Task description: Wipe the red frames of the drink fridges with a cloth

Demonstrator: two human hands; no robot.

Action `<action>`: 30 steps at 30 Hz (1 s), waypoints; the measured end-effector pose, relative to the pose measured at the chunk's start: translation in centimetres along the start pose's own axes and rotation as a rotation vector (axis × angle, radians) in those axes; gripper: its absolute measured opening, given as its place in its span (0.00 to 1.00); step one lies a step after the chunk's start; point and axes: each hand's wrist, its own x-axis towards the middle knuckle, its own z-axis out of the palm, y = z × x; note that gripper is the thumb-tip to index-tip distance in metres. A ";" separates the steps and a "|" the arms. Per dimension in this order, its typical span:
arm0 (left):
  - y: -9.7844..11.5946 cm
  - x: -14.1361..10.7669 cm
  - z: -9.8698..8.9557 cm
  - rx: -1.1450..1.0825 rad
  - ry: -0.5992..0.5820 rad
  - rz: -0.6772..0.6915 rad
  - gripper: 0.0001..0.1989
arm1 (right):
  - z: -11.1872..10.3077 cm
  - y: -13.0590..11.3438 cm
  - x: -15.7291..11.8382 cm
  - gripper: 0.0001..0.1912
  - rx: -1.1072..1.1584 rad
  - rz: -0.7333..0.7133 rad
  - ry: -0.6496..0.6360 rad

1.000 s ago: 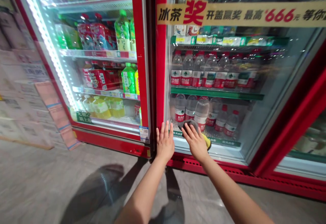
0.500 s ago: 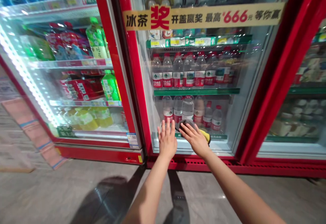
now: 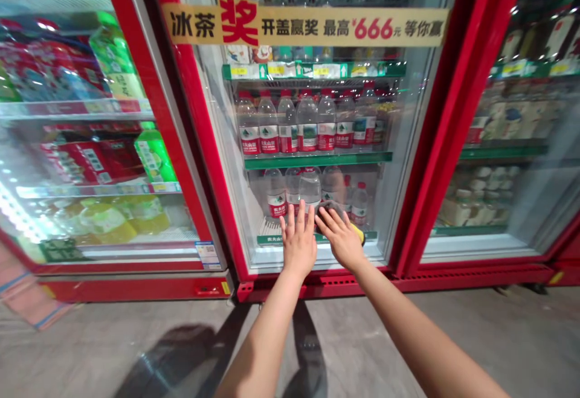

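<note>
My left hand lies flat on the lower part of the glass door, its fingers spread and pointing up, holding nothing. Just beside it, my right hand presses a dark grey and yellow cloth to the same glass. The cloth is mostly covered by the palm; its grey part shows above the fingers and its yellow edge at the right. Behind the pane, near both hands, stand water bottles with red-and-white labels on the bottom shelf.
A yellow banner runs across the door higher up. Red frames separate it from a left fridge with coloured drinks and a right fridge. Pink boxes stand on the grey floor at far left.
The view has turned right, so the fridges appear further left. Both hands have shifted right across the glass relative to the bottles, the cloth moving with my right hand.
</note>
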 end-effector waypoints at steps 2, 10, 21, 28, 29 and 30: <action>0.8 0.2 0.2 -0.007 -0.001 0.015 0.42 | -0.9 1.4 0.8 0.38 -0.010 0.122 0.051; 2.1 0.0 1.6 0.006 -0.048 0.089 0.41 | 0.0 3.8 -3.6 0.40 -0.059 0.178 0.030; 4.0 1.1 2.0 0.002 -0.111 0.160 0.45 | 0.6 7.7 -5.9 0.49 -0.021 0.526 0.204; 4.4 1.4 2.1 -0.009 -0.115 0.153 0.46 | 0.2 9.4 -4.6 0.51 0.019 0.545 0.239; 4.4 1.4 2.1 -0.008 -0.117 0.153 0.46 | 0.2 9.4 -4.4 0.51 0.041 0.571 0.267; 4.5 1.5 2.1 -0.007 -0.120 0.154 0.46 | 0.5 9.2 -4.6 0.50 0.067 0.607 0.296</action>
